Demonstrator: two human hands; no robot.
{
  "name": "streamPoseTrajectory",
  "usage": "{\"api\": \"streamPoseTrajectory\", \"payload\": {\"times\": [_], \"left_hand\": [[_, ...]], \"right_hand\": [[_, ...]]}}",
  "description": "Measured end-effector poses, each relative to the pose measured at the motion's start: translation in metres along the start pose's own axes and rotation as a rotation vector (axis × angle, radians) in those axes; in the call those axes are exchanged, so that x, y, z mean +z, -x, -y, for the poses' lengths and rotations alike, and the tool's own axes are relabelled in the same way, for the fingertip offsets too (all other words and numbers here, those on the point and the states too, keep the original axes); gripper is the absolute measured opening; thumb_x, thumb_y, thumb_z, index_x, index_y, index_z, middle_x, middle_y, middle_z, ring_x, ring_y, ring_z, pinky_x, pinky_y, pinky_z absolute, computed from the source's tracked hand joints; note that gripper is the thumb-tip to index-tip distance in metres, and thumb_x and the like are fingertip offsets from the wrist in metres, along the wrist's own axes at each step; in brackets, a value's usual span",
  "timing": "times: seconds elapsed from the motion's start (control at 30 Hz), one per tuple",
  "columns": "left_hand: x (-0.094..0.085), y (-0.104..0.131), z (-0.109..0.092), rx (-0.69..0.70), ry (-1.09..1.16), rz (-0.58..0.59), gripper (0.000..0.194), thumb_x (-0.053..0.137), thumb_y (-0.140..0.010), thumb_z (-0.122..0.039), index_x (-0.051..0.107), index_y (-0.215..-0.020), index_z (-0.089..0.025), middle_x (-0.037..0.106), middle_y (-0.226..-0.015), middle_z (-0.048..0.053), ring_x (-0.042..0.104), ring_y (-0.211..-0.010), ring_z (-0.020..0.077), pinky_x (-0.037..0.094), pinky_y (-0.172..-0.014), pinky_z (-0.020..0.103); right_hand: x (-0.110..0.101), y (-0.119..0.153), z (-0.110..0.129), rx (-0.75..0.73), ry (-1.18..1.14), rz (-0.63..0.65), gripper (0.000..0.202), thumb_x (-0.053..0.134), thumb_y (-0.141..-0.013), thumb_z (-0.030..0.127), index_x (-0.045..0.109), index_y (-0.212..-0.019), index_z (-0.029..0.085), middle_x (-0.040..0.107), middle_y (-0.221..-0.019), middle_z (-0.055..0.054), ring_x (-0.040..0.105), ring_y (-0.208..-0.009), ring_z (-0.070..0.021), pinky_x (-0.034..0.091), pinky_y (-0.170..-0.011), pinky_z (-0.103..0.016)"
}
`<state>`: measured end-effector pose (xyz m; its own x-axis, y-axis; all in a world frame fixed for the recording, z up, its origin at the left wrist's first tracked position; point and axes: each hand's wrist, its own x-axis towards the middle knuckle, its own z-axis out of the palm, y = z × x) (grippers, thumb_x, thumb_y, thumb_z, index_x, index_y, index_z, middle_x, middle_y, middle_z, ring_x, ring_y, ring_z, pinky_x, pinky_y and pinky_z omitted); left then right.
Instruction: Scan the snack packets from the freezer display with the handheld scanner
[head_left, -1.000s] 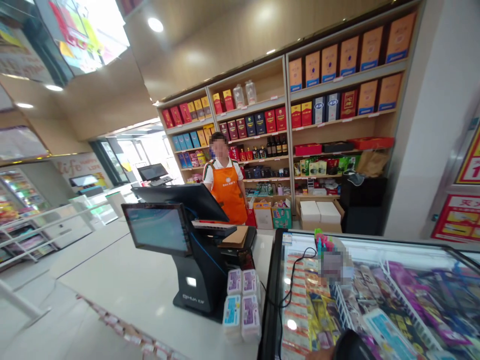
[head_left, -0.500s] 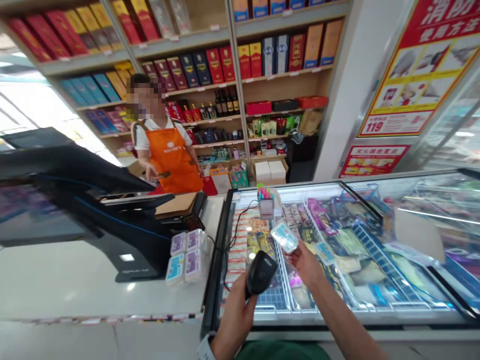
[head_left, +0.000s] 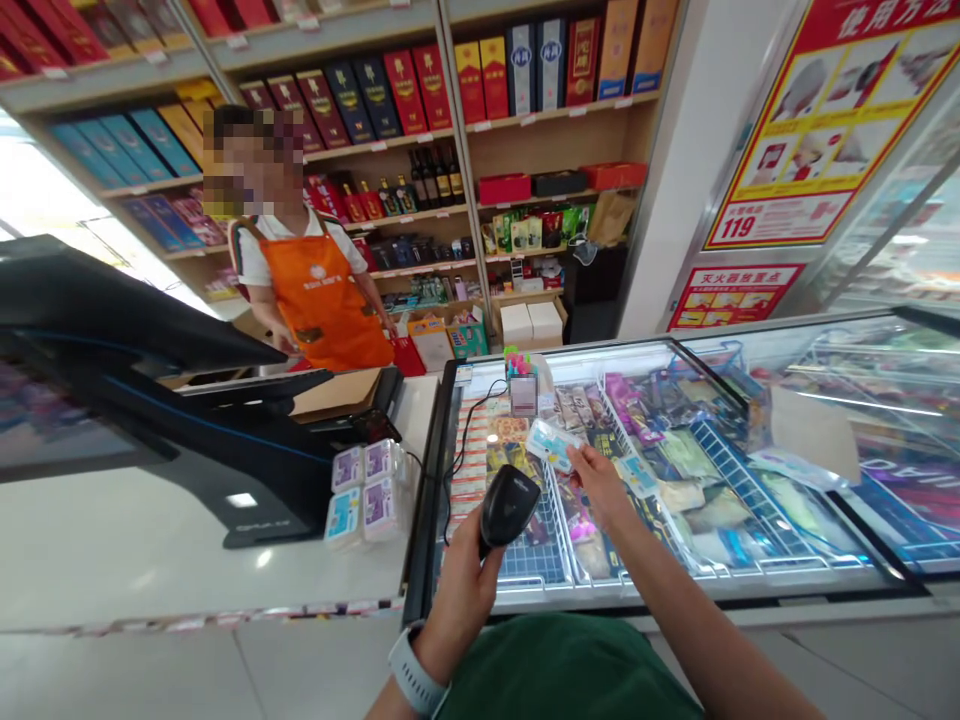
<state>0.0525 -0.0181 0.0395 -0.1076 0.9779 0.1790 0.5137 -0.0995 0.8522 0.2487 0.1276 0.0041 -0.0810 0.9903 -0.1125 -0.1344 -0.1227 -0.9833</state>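
My left hand point(head_left: 461, 580), with a pale watch on its wrist, is wrapped round the handle of a black handheld barcode scanner point(head_left: 510, 503). The scanner's rounded head faces up above the freezer's left part. In my right hand point(head_left: 598, 482) is a small flat plastic box with a blue-and-white label point(head_left: 551, 444), pinched by its right end between thumb and fingers. The box is just beyond the scanner and apart from it. Several similar small boxes with purple and blue labels point(head_left: 366, 492) stand stacked on the white counter point(head_left: 180, 560) to the left.
Below my hands is a glass-topped chest freezer point(head_left: 525, 600) with wire baskets and packaged food. A black checkout terminal point(head_left: 247, 470) stands on the counter. A person in an orange apron point(head_left: 319, 295) stands behind it, before shelves of boxed goods. A black cable point(head_left: 472, 430) crosses the freezer's left side.
The labelled box has turned flatter and shifted slightly left and up with my right hand. My left hand and the scanner have moved up a little. The camera view has shifted.
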Motion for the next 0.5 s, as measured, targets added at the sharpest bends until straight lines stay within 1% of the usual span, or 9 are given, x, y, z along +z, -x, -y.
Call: {"api": "streamPoseTrajectory", "payload": {"times": [0.07, 0.13, 0.17, 0.23, 0.33, 0.43, 0.5], "left_hand": [[-0.005, -0.002, -0.001, 0.010, -0.012, 0.000, 0.044, 0.053, -0.088, -0.024, 0.051, -0.130, -0.014, 0.063, -0.127, 0.015, 0.058, -0.121, 0.0288, 0.045, -0.104, 0.045], [-0.010, -0.004, 0.000, 0.020, -0.022, -0.015, 0.044, 0.054, -0.088, -0.025, 0.051, -0.131, -0.014, 0.062, -0.128, 0.015, 0.057, -0.121, 0.0287, 0.044, -0.104, 0.045], [-0.012, -0.005, 0.001, 0.026, -0.026, -0.019, 0.044, 0.054, -0.088, -0.025, 0.051, -0.131, -0.014, 0.062, -0.128, 0.015, 0.057, -0.122, 0.0286, 0.045, -0.104, 0.045], [-0.014, -0.005, 0.003, 0.045, -0.029, -0.015, 0.044, 0.053, -0.089, -0.025, 0.050, -0.131, -0.015, 0.061, -0.129, 0.015, 0.057, -0.122, 0.0280, 0.045, -0.104, 0.044], [-0.015, -0.004, 0.006, 0.072, -0.040, 0.000, 0.043, 0.052, -0.089, -0.023, 0.050, -0.132, -0.015, 0.060, -0.130, 0.014, 0.056, -0.122, 0.0275, 0.044, -0.105, 0.044], [-0.014, -0.002, 0.009, 0.072, -0.057, 0.020, 0.046, 0.052, -0.089, -0.024, 0.047, -0.134, -0.015, 0.059, -0.131, 0.015, 0.055, -0.124, 0.0280, 0.043, -0.106, 0.045], [-0.012, -0.001, 0.010, 0.069, -0.065, 0.046, 0.047, 0.052, -0.089, -0.024, 0.046, -0.135, -0.015, 0.059, -0.132, 0.015, 0.054, -0.124, 0.0283, 0.043, -0.106, 0.046]], "right_hand": [[-0.001, -0.002, 0.004, -0.069, 0.097, 0.007, 0.039, 0.068, -0.074, 0.053, 0.065, -0.091, 0.018, 0.070, -0.075, -0.002, 0.061, -0.064, -0.0170, 0.047, -0.060, -0.028], [-0.002, -0.004, 0.009, -0.111, 0.104, 0.018, 0.038, 0.072, -0.070, 0.047, 0.064, -0.094, 0.019, 0.071, -0.083, -0.002, 0.064, -0.074, -0.0188, 0.050, -0.072, -0.032], [-0.003, -0.005, 0.011, -0.118, 0.099, 0.014, 0.039, 0.074, -0.068, 0.045, 0.063, -0.094, 0.018, 0.071, -0.085, -0.003, 0.065, -0.076, -0.0196, 0.050, -0.075, -0.033], [-0.005, -0.008, 0.014, -0.122, 0.111, -0.020, 0.039, 0.074, -0.067, 0.044, 0.063, -0.093, 0.018, 0.071, -0.083, -0.004, 0.064, -0.074, -0.0200, 0.050, -0.073, -0.033], [-0.010, -0.013, 0.014, -0.136, 0.170, -0.079, 0.040, 0.070, -0.069, 0.049, 0.064, -0.092, 0.017, 0.068, -0.074, -0.002, 0.060, -0.065, -0.0175, 0.048, -0.062, -0.029], [-0.015, -0.017, 0.014, -0.143, 0.226, -0.069, 0.044, 0.062, -0.076, 0.056, 0.068, -0.095, 0.016, 0.065, -0.067, 0.000, 0.053, -0.054, -0.0140, 0.042, -0.052, -0.026], [-0.017, -0.020, 0.016, -0.168, 0.276, -0.037, 0.048, 0.057, -0.080, 0.058, 0.069, -0.101, 0.017, 0.065, -0.067, 0.000, 0.052, -0.052, -0.0137, 0.042, -0.050, -0.026]]}}
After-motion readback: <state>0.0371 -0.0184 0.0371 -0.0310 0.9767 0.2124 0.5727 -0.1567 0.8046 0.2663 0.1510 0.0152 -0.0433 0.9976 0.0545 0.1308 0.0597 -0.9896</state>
